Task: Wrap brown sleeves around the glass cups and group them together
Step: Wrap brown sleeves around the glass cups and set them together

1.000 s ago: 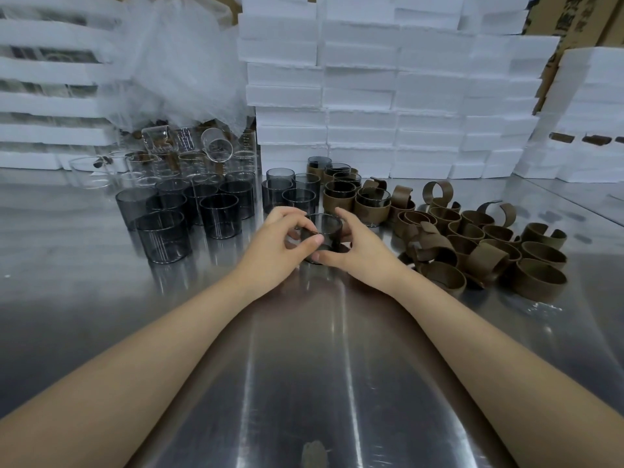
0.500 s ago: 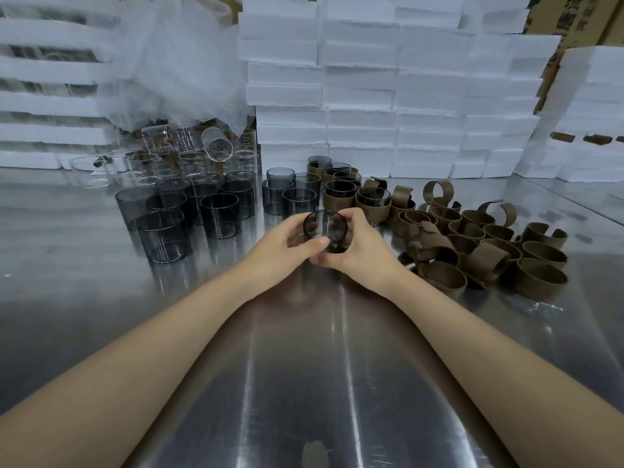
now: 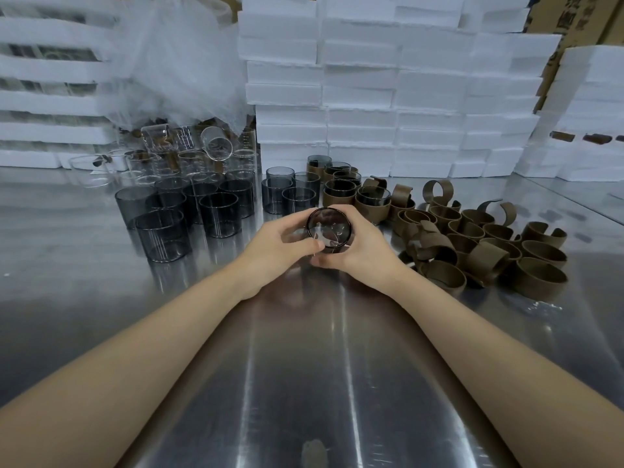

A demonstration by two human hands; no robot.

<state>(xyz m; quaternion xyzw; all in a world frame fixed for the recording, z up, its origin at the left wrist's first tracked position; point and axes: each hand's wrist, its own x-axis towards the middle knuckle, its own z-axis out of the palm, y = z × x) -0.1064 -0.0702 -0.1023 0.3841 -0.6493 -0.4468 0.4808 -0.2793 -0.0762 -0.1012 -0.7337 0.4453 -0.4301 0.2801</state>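
At the centre of the frame we see the left hand point(image 3: 280, 241) and the right hand point(image 3: 366, 253), both curled round one smoky glass cup point(image 3: 329, 229), which is tipped so its mouth faces us. We cannot tell whether a sleeve is on it. Just behind it on the bench point(image 3: 304, 383) stand sleeved cups point(image 3: 341, 194). Bare dark cups point(image 3: 189, 217) stand at centre left, and a heap of brown sleeves point(image 3: 489, 255) lies at right.
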